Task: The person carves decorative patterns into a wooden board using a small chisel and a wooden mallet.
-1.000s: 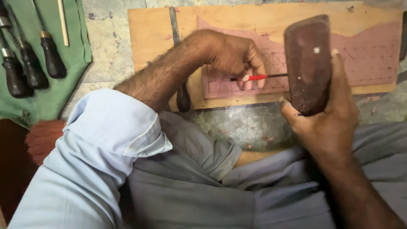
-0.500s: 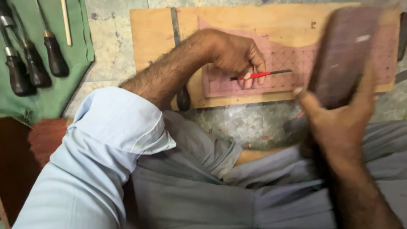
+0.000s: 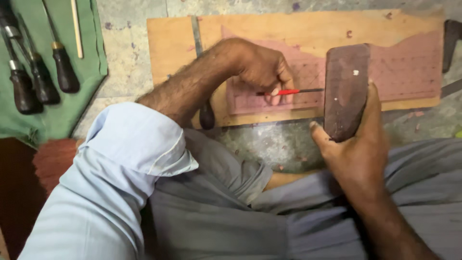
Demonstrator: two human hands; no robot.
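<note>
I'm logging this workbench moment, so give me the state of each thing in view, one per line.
left hand: pinching the red-handled tool, resting on the leather.
red-handled tool: lying flat, its end at the block.
right hand: gripping the block.
dark wooden block: held upright against the tool's end.
pinkish leather piece: flat on the board.
wooden board: flat on the stone floor.
dark-handled tools: lying unused on green cloth.

I see a pale blue sleeve (image 3: 120, 178) rolled above the elbow, bare forearms, and grey trousers (image 3: 226, 216).
</note>
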